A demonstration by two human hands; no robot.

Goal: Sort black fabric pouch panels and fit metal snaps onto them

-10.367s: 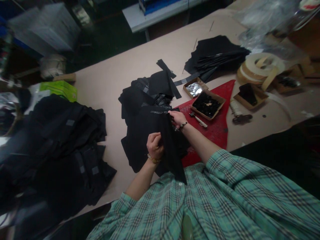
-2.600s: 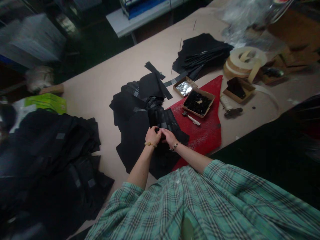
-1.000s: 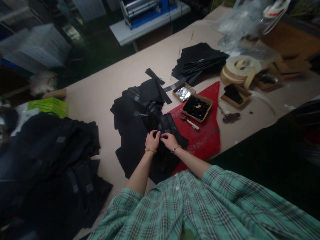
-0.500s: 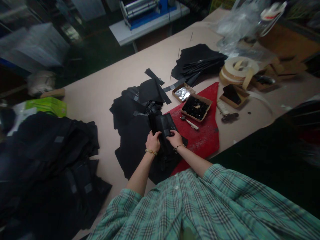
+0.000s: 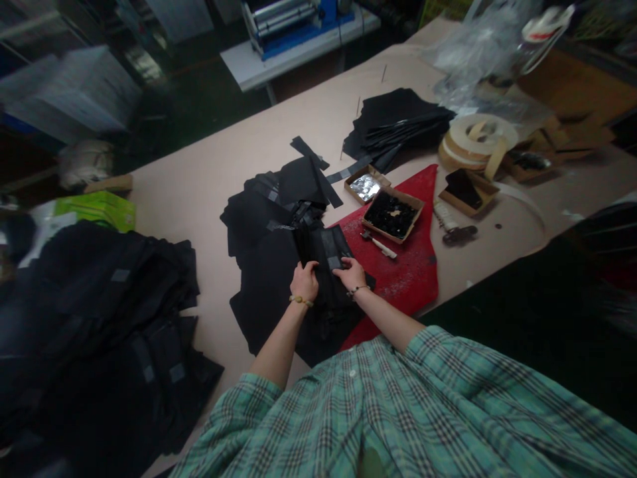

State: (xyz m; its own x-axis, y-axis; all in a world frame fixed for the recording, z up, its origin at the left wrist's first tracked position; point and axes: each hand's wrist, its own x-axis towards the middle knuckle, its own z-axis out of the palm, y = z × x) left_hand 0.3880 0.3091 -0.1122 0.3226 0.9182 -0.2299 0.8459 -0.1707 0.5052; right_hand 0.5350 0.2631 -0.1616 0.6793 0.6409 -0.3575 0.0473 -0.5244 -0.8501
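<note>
While my left grip (image 5: 304, 281) and right grip (image 5: 352, 273) hold the black fabric panel (image 5: 323, 255) narrowly at its near edge, it lies at 12 o'clock on a black fabric pile (image 5: 263, 285); red cutting mat (image 5: 408, 299) at 2 o'clock on the tan surface (image 5: 209, 199).

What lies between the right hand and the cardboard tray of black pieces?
Head view: a white-handled tool on the red mat lies between the right hand and the tray.

The long tan table (image 5: 199, 182) carries 3 black fabric heaps (image 5: 261, 279), a red mat (image 5: 408, 299), 2 small cardboard trays (image 5: 393, 214) and pale tape rolls (image 5: 472, 151), spread along its top.
</note>
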